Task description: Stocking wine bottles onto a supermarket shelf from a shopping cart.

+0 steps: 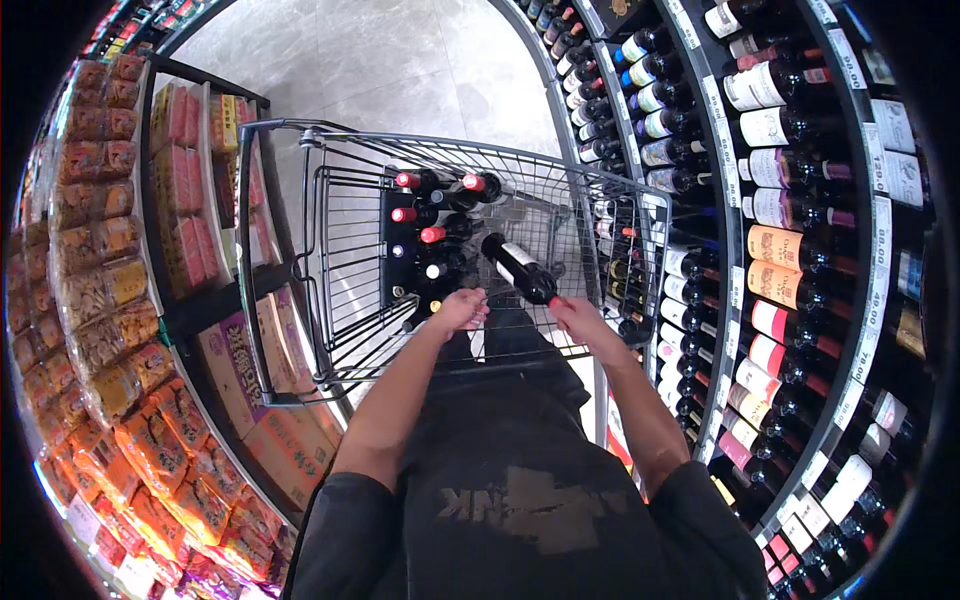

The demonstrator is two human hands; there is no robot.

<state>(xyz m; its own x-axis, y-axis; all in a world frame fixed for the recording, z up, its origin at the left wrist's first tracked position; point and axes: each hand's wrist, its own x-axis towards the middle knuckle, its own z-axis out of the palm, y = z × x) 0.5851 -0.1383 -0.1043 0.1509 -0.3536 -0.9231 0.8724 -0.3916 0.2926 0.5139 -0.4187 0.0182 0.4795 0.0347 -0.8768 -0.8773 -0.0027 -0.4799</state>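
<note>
My right hand (pixel 586 325) grips a dark wine bottle (pixel 519 268) by its red-capped neck. This bottle lies tilted over the basket of a metal wire shopping cart (pixel 453 142), its base toward the cart's middle and its white label facing up. My left hand (pixel 460 310) hovers over the cart's near side with loosely curled fingers and nothing visible in them. Just beyond it, several upright wine bottles (pixel 442 234) stand in the cart, with red, white, dark and gold caps. Their lower parts are mostly hidden from above.
Shelves of wine bottles (pixel 772 169) with a price rail (pixel 726 161) rise along the right. Packaged snacks (pixel 97 247) fill the shelving on the left, above printed cardboard cartons (pixel 289 442). Grey tile floor (pixel 390 60) extends beyond the cart.
</note>
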